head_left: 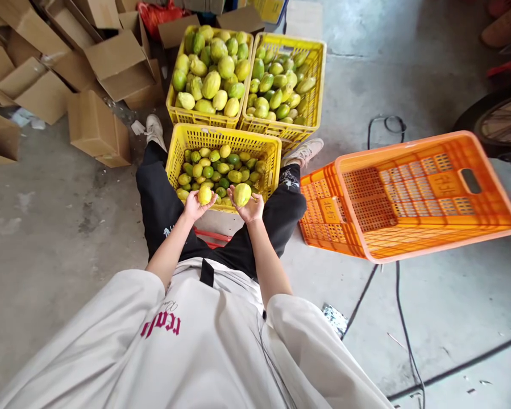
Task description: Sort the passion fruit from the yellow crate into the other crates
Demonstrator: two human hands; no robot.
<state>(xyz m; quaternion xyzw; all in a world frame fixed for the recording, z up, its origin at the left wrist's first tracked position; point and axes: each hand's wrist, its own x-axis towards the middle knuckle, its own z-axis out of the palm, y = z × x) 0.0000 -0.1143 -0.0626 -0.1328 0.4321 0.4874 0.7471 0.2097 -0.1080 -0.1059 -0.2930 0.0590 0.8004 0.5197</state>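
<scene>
My left hand (195, 208), palm up, cradles a small yellow lemon (204, 195) at the near edge of a yellow plastic crate (223, 134). A larger yellow-green lemon (242, 194) rests in my right hand (252, 209), also palm up with the fingers curled under it. Both hands are side by side between my knees. In that crate lies a layer of small green and yellow lemons (223, 168). Behind it on the left is a yellow crate (204, 117) heaped with large yellow-green fruit (211, 84).
A second back crate (317, 85) holds longer green fruit (276, 99). To my right an orange crate (430, 244) lies tilted on the floor. Cardboard boxes (95, 128) pile up at the back left. Black cables (402, 307) cross the floor near a wheel (477, 113).
</scene>
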